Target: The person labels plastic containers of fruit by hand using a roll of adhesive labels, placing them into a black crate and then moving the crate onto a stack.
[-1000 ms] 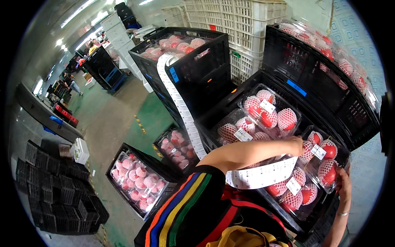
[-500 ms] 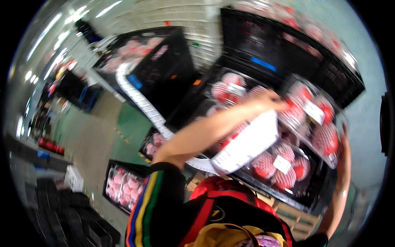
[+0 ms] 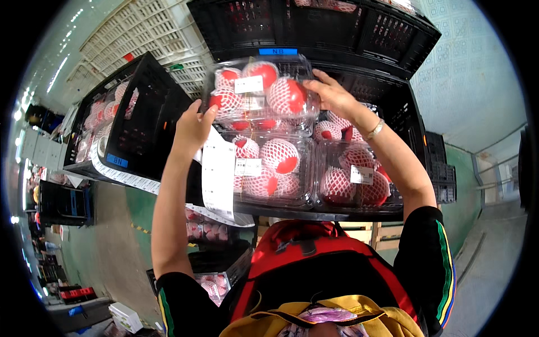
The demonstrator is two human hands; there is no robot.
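Observation:
A clear plastic box of red fruit in white foam nets [image 3: 261,90], with a white label on its lid, is held between my two hands over the far left part of a black crate [image 3: 415,129]. My left hand [image 3: 193,128] grips its left end, thumb at the near corner. My right hand [image 3: 336,96] has its fingers on the right end. Beneath and nearer me in the crate lie similar labelled boxes, one at the near left [image 3: 275,168] and one at the near right [image 3: 355,177]. A long strip of white labels [image 3: 218,177] hangs below my left hand.
Another black crate of netted fruit [image 3: 132,118] stands at the left, the label strip running along its edge. Behind rise a black crate [image 3: 320,31] and white slatted crates [image 3: 146,28]. Wooden pallet slats [image 3: 387,233] show below, and more fruit boxes [image 3: 210,227] sit lower left.
My view has turned and steadied. The held fruit box has moved from the crate's right side to its far left, and both hands have moved with it.

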